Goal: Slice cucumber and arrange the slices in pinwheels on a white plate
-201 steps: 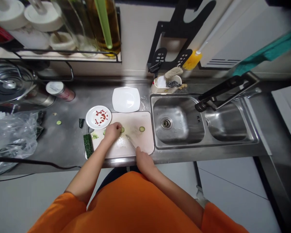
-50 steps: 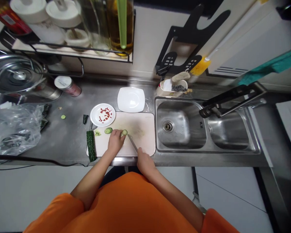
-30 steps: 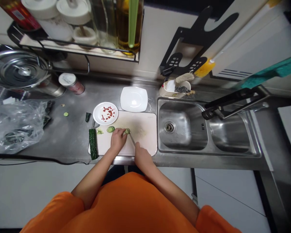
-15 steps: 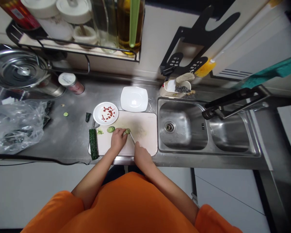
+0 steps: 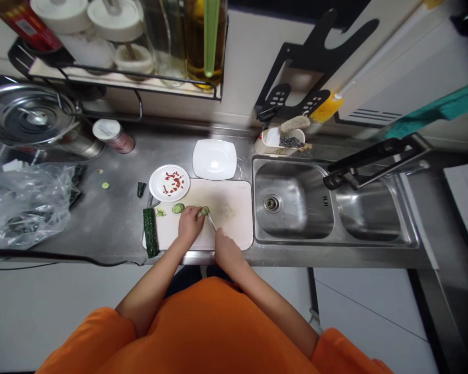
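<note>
Nearest to the front edge of the counter (image 5: pixel 105 223), the right hand (image 5: pixel 228 252) is closed around the handle of a knife (image 5: pixel 212 223), whose blade points away, to the far left. This grip, I think, gives control over the tip. A little farther from the edge, the left hand (image 5: pixel 190 226) has its fingers pinched on a small cucumber piece (image 5: pixel 205 210), probably so that it does not slip under the blade.

The piece lies just beyond the left hand's fingertips, on their right side, and at the knife's tip; whether the blade touches it I cannot tell. Below is the cutting board (image 5: pixel 234 223), set along the front edge, perhaps for easy reach.

On the board's left end, a long cucumber (image 5: pixel 150 232) points toward the front edge, seemingly put aside from the knife. Cucumber slices (image 5: pixel 178 208) lie just left of the left hand. Farther, toward the counter's back edge, are a round plate (image 5: pixel 153 184) with red bits (image 5: pixel 173 183) and a square plate (image 5: pixel 214 158).
</note>
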Tool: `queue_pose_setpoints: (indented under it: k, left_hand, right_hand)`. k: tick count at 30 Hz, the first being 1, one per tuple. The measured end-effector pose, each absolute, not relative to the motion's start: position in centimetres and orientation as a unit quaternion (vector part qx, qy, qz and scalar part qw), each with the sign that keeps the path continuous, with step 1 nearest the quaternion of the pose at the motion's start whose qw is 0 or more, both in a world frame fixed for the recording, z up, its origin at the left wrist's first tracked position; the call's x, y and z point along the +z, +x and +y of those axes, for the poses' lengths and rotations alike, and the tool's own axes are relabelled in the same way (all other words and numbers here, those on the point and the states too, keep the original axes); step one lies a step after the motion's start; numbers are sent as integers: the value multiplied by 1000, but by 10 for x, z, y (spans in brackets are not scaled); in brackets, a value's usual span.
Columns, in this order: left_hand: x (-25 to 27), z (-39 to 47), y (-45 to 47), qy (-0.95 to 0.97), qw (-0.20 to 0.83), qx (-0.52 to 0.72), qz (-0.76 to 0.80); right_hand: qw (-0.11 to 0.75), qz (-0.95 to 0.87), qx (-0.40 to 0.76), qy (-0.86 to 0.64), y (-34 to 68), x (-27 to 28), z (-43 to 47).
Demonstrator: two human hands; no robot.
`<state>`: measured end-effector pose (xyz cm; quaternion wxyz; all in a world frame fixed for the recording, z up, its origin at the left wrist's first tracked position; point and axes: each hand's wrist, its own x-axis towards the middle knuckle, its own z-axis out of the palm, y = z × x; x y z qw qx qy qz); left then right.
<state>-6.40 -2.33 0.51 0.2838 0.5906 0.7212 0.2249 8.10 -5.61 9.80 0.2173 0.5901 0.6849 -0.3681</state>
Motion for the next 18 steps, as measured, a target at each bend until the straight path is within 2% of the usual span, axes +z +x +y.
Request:
queue_pose_setpoints:
  k: [12,18]
  left_hand:
    - [15,-20,-59,581,305,233,718]
    - [33,-21,-81,476,351,269,760]
  right_hand:
    - [247,680,-366,586,101,108,-72]
    - [259,662,-387,587,105,111,-72]
